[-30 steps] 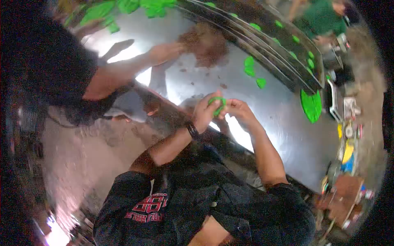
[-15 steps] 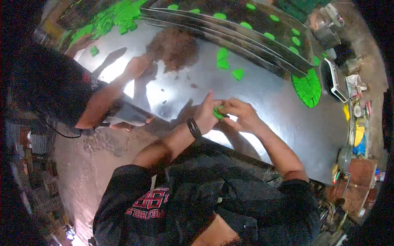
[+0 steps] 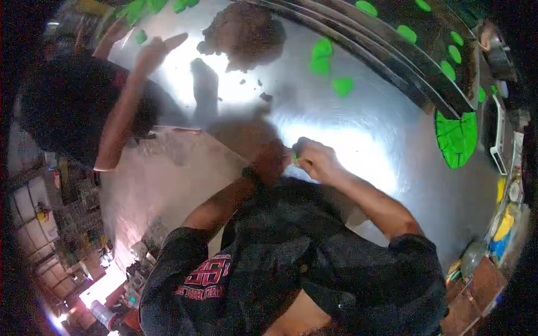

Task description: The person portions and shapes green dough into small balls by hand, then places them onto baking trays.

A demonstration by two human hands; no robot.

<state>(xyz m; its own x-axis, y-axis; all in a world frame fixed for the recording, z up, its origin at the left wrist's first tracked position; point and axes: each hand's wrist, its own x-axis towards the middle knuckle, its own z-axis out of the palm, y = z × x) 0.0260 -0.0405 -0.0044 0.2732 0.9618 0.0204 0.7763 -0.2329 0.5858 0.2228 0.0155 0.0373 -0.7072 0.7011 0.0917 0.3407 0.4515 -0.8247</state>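
Steel worktable, two hands closed in on a green scrap.

We logged, by size: a steel table (image 3: 392, 168), its near edge hidden under our own dark shirt and its middle washed out by glare; a long dark tray (image 3: 386, 28) at the far side, cut off by the frame; a co-worker's arm (image 3: 117, 123) reaching over the table, body lost in shadow; a brown mound (image 3: 244, 31); a ribbed green disc (image 3: 457, 137) beside the tray's end; loose green pieces (image 3: 322, 56) between mound and tray. The right hand (image 3: 318, 161) was clenched, fingertips pinching a small green piece (image 3: 296, 155) held just above the table's near edge. The left hand (image 3: 273, 159) met it there, too deep in shadow for us to tell its grip. Most of the piece was covered by fingers.
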